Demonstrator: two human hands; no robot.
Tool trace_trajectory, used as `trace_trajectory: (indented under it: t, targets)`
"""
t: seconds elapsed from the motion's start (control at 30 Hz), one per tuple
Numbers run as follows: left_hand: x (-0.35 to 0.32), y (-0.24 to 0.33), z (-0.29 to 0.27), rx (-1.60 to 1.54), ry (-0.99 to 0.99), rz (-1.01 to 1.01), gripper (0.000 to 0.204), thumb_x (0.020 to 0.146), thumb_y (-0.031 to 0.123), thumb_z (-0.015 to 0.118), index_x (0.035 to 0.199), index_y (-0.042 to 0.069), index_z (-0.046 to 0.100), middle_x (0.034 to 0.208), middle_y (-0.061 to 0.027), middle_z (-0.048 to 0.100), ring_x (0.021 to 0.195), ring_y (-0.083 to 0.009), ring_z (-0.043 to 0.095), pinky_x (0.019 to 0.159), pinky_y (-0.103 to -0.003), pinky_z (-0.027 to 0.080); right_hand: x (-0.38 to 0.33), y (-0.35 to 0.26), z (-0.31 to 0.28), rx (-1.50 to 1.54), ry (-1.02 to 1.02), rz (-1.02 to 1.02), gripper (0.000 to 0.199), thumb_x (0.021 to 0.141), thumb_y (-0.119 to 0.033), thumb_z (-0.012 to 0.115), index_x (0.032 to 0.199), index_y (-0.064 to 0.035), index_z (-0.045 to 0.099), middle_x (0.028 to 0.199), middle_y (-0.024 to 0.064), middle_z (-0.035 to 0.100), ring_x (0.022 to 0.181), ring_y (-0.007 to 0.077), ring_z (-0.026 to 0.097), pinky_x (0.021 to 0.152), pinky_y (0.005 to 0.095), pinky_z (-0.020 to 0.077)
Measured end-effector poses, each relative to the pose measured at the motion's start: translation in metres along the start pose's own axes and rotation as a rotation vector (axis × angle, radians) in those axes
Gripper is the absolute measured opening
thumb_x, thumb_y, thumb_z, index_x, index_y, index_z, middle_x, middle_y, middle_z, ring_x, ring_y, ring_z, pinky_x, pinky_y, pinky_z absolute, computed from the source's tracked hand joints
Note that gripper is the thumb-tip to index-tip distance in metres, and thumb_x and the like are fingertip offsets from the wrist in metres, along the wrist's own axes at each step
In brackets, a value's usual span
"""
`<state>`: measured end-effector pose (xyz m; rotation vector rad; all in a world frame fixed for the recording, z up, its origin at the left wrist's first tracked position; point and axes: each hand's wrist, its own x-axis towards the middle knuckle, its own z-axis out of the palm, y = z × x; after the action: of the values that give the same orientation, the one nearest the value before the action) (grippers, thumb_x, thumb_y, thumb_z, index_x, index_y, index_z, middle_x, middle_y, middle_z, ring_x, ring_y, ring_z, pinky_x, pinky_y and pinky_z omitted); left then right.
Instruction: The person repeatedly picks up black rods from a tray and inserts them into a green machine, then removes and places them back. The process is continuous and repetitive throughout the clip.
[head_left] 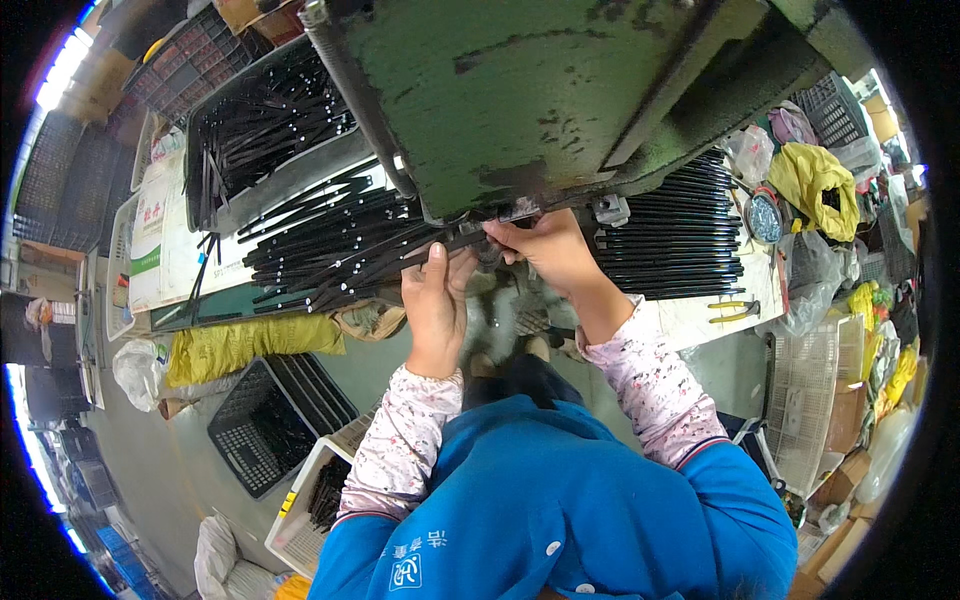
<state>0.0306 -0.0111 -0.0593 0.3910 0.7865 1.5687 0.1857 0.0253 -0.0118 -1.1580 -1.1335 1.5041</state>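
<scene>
A green machine with worn paint (560,110) fills the top middle, and both my hands are at its lower edge. My left hand (434,310) is closed on a thin black strip (462,241), thumb up along it. Close by, my right hand (558,252) pinches the strip's other end under the machine's edge; the machine and fingers hide that end. Left of my hands, many loose black strips (330,240) lie fanned out on the bench. To the right, more black strips (670,240) lie side by side in an even stack, past a small metal block (610,210).
A black bin (205,180) full of strips stands at the back left. Yellow-handled pliers (735,310) and a round dish (765,218) lie on the right side. Below the bench are yellow sacking (250,348), black crates (262,425) and a white basket (300,500).
</scene>
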Motion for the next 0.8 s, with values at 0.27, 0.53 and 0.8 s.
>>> trace_trajectory:
  t: [0.27,0.53,0.8]
  targets:
    - [0.000,-0.002,0.000,0.008,0.019,0.011,0.020,0.095,0.016,0.059,0.100,-0.003,0.057,0.095,-0.0135,0.065,0.086,-0.0208,0.066,0.078,-0.030,0.056,-0.003,-0.008,-0.003,0.070,-0.014,0.166,0.016,0.084,-0.009,0.071,0.088,0.0052,0.065,0.073,0.0052,0.062,0.061,0.0121,0.058,0.053,0.0249,0.0487]
    - [-0.002,0.002,-0.011,0.112,0.113,-0.052,0.030,0.094,0.019,0.061,0.113,-0.004,0.055,0.094,-0.0126,0.064,0.084,-0.0215,0.066,0.077,-0.030,0.057,-0.026,0.142,-0.105,-1.477,0.249,-0.118,0.019,0.079,-0.010,0.059,0.095,-0.0001,0.065,0.094,0.0165,0.064,0.084,0.0303,0.063,0.073,0.0360,0.0534]
    - [-0.028,-0.036,-0.021,0.370,-0.066,-0.299,0.025,0.093,0.016,0.061,0.111,0.000,0.056,0.091,-0.0096,0.064,0.075,-0.0199,0.064,0.073,-0.028,0.055,-0.008,0.149,-0.134,-1.729,0.120,-0.147,0.017,0.078,-0.016,0.058,0.074,-0.0068,0.072,0.071,0.0082,0.067,0.078,0.0286,0.064,0.060,0.0347,0.0519]
